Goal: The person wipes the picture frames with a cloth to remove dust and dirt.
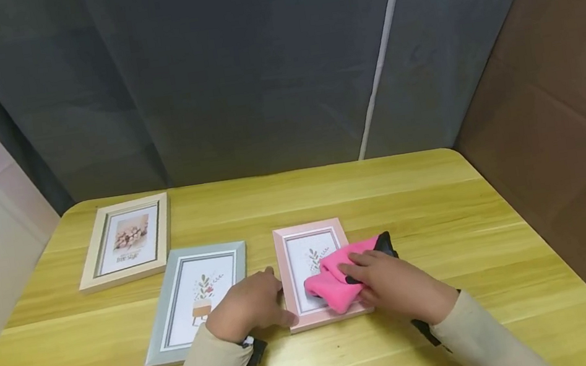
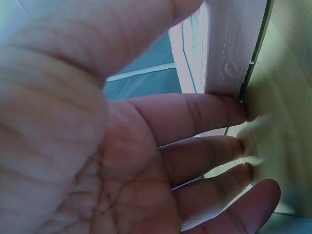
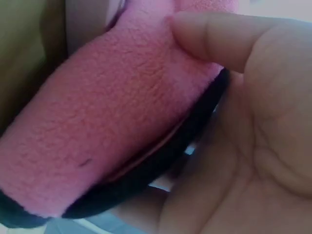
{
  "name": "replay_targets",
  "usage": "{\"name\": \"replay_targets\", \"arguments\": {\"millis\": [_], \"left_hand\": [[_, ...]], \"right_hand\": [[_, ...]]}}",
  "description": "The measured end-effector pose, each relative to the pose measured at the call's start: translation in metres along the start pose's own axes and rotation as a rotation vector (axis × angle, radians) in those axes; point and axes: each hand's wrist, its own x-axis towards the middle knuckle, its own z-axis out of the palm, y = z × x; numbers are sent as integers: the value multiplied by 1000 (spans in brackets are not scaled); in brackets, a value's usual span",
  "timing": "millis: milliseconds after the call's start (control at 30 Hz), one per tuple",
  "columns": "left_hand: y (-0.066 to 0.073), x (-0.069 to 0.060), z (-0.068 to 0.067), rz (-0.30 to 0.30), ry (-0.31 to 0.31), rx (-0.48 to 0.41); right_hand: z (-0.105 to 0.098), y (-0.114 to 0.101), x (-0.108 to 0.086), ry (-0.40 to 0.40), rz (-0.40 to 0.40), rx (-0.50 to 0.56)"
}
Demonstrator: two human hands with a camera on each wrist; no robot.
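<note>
A pink picture frame [image 1: 307,228] with a plant print lies flat on the wooden table. On its right half sits a folded pink cloth with dark edging [image 1: 336,289], gripped by my right hand [image 1: 397,284]. Up close in the right wrist view, the thumb presses into the fuzzy cloth [image 3: 107,107], while other fingers are partly hidden behind it. My left hand [image 1: 254,304] steadies the left edge of the pink frame. Its fairly straight fingers [image 2: 195,117] touch the frame's side [image 2: 226,53] and the tabletop in the left wrist view.
A grey-blue picture frame [image 1: 159,336] with a plant print lies left of the pink one, partly behind my left hand. Farther back at the left lies a cream picture frame [image 1: 93,261]. Dark cloth [image 1: 255,75] hangs behind the table [image 1: 412,191].
</note>
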Motion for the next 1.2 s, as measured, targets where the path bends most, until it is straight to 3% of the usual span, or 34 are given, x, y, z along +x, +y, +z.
{"name": "replay_targets", "arguments": {"millis": [100, 200, 500, 633, 767, 1033, 1200], "left_hand": [[0, 0, -1, 2, -1, 6], [-2, 0, -1, 6, -4, 14], [-3, 2, -1, 8, -21, 26], [-2, 2, -1, -4, -23, 19], [-1, 3, -2, -13, -20, 6], [0, 1, -1, -4, 9, -30], [0, -1, 0, -4, 15, -16]], "right_hand": [[3, -5, -6, 16, -14, 2], [8, -6, 1, 43, 10, 6], [7, 17, 64, 34, 138, 35], [1, 20, 75, 20, 170, 82], [-3, 16, 66, 16, 150, 53], [-2, -3, 17, 0, -30, -51], [6, -8, 9, 26, -39, -44]]}}
